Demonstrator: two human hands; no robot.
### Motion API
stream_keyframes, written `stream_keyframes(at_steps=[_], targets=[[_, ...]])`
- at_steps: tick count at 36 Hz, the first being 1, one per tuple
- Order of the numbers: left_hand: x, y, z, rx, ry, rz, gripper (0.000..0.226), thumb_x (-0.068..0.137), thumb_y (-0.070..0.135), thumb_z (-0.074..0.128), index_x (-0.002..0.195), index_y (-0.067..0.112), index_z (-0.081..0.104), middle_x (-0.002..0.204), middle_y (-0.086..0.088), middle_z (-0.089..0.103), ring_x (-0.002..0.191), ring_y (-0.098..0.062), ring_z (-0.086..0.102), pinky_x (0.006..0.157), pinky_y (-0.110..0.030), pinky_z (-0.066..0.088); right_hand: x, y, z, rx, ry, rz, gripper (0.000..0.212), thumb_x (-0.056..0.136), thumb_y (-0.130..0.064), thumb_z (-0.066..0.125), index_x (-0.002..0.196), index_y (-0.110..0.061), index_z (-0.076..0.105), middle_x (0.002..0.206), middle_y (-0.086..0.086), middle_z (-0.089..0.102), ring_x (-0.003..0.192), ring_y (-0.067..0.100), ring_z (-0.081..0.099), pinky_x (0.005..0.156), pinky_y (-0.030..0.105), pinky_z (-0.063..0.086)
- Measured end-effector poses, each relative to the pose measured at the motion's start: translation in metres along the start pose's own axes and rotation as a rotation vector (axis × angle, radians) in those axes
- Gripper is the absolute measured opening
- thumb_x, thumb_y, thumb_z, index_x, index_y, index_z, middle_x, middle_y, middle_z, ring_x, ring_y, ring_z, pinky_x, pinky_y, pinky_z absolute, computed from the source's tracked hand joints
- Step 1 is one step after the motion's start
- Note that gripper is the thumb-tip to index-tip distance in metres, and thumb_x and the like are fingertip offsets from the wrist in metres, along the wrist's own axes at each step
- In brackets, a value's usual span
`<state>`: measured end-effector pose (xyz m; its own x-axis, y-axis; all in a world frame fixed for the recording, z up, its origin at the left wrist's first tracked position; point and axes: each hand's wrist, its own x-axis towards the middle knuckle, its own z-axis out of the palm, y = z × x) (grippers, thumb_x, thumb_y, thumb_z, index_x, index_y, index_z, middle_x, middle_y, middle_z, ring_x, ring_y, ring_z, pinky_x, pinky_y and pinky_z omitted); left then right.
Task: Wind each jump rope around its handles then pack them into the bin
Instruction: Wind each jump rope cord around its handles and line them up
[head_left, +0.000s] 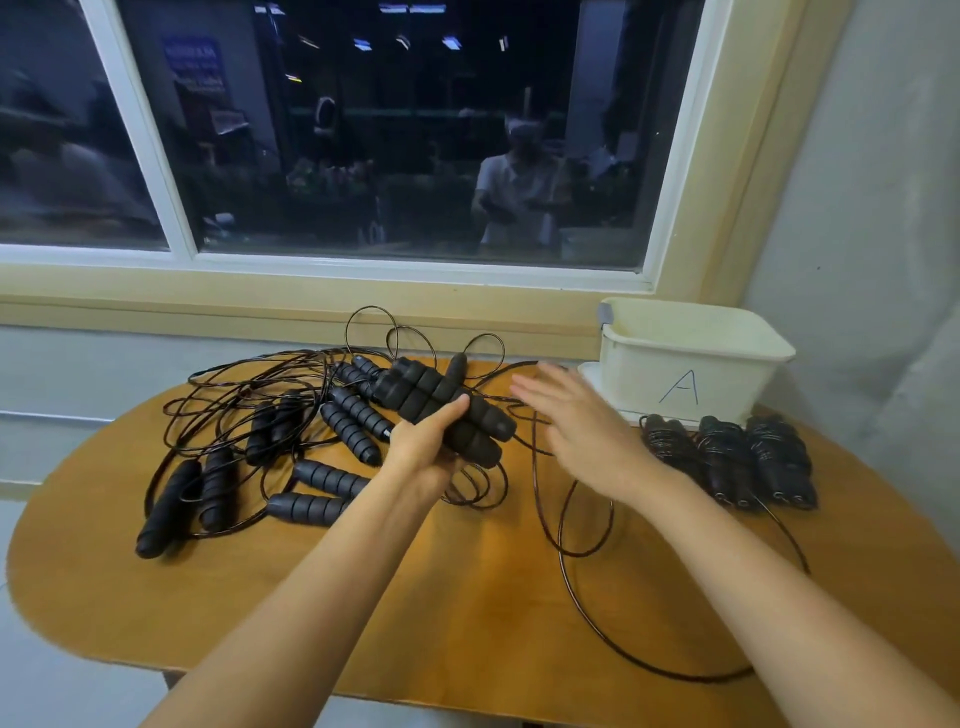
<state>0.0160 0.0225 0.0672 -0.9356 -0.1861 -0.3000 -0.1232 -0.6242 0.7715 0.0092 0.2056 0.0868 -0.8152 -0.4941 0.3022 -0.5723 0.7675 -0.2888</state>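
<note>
My left hand (423, 441) grips a pair of black foam jump rope handles (457, 410), held side by side above the table. Their thin dark cord (571, 566) trails in loops over the table to the right. My right hand (576, 421) hovers just right of the handles with fingers spread and blurred, holding nothing. Three wound ropes (727, 457) lie side by side at the right, in front of the white bin (691, 358) marked "A".
A tangle of several unwound ropes (291, 431) with black handles covers the left half of the oval wooden table (467, 597). The bin stands at the back right against the window sill. A grey wall rises at the right.
</note>
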Motion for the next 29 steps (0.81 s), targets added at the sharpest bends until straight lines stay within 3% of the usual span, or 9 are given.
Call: stream_keyframes(at_steps=[2,4,7,11,15,17,19,23,29], targets=[[-0.004,-0.002,0.004,-0.015,-0.017,-0.061,0.039,0.087,0.004,0.070,0.124,0.003,0.060,0.109,-0.016,0.068,0.104,-0.031,0.064,0.072,-0.047,0.057,-0.002,-0.017,0.009,0.005,-0.082,0.018,0.070,0.100,-0.034,0.053,0.159,-0.025,0.016,0.162,-0.009,0.020,0.151,0.013,0.009,0.123,0.038,0.001],[-0.008,-0.004,0.007,-0.024,-0.030,-0.124,0.041,0.086,0.008,0.072,0.126,0.004,0.061,0.116,-0.018,0.068,0.105,-0.033,0.065,0.064,-0.044,0.059,-0.001,-0.024,0.023,-0.066,-0.071,0.047,0.096,0.089,-0.054,0.062,0.159,-0.023,0.004,0.160,-0.004,0.024,0.147,0.019,0.023,0.119,0.037,0.018],[-0.013,-0.003,0.005,-0.037,-0.063,-0.128,0.038,0.088,0.009,0.069,0.125,0.006,0.062,0.119,-0.018,0.067,0.108,-0.032,0.064,0.067,-0.044,0.060,0.002,-0.020,0.040,-0.076,0.018,0.106,0.096,0.087,-0.048,0.069,0.158,-0.021,0.009,0.146,0.000,0.041,0.126,0.023,0.051,0.097,0.037,0.047],[-0.023,0.000,-0.011,0.158,-0.092,0.013,0.050,0.086,0.021,0.074,0.130,0.008,0.054,0.133,-0.014,0.060,0.125,-0.026,0.054,0.096,-0.036,0.044,-0.003,-0.014,0.048,0.026,-0.002,0.150,0.081,0.089,-0.041,0.069,0.153,-0.022,0.023,0.148,-0.002,0.045,0.120,0.022,0.058,0.090,0.038,0.052],[-0.019,0.005,-0.038,0.947,0.134,0.738,0.130,0.065,0.044,0.087,0.157,0.016,0.001,0.165,-0.009,0.006,0.152,-0.023,0.005,0.122,-0.045,0.002,-0.014,-0.005,0.052,-0.085,-0.100,0.146,0.071,0.092,-0.038,0.067,0.148,-0.023,0.026,0.140,0.001,0.052,0.113,0.023,0.061,0.090,0.038,0.050],[-0.019,0.005,-0.045,1.585,-0.022,1.043,0.137,0.061,0.061,0.082,0.157,0.018,-0.005,0.165,-0.004,-0.006,0.152,-0.024,-0.009,0.118,-0.052,-0.014,-0.018,-0.006,0.057,-0.147,-0.135,0.102,0.062,0.093,-0.037,0.065,0.144,-0.023,0.033,0.132,0.000,0.057,0.108,0.022,0.062,0.085,0.035,0.050],[-0.022,-0.005,-0.046,2.106,-0.295,1.015,0.135,0.065,0.075,0.069,0.154,0.023,-0.017,0.165,0.002,-0.008,0.151,-0.025,-0.014,0.116,-0.058,-0.019,-0.022,-0.011,0.063,-0.183,-0.154,0.051,0.053,0.095,-0.032,0.061,0.141,-0.022,0.037,0.125,-0.001,0.061,0.104,0.021,0.063,0.080,0.033,0.048],[-0.019,-0.032,-0.051,2.210,-0.403,0.909,0.107,0.083,0.056,0.063,0.158,0.019,-0.004,0.146,0.003,0.043,0.133,-0.023,0.040,0.118,-0.040,0.020,-0.028,-0.019,0.070,-0.215,-0.129,-0.006,0.040,0.097,-0.023,0.058,0.134,-0.022,0.041,0.117,-0.003,0.063,0.101,0.021,0.063,0.071,0.031,0.044],[-0.010,-0.015,-0.073,1.868,-0.313,1.075,0.064,0.076,0.058,0.052,0.131,0.026,0.047,0.107,0.008,0.063,0.094,-0.018,0.062,0.073,-0.031,0.049,-0.040,0.016,0.062,-0.106,-0.007,0.063,0.039,0.095,-0.026,0.063,0.132,-0.026,0.053,0.108,-0.009,0.066,0.097,0.008,0.063,0.083,0.024,0.052]])
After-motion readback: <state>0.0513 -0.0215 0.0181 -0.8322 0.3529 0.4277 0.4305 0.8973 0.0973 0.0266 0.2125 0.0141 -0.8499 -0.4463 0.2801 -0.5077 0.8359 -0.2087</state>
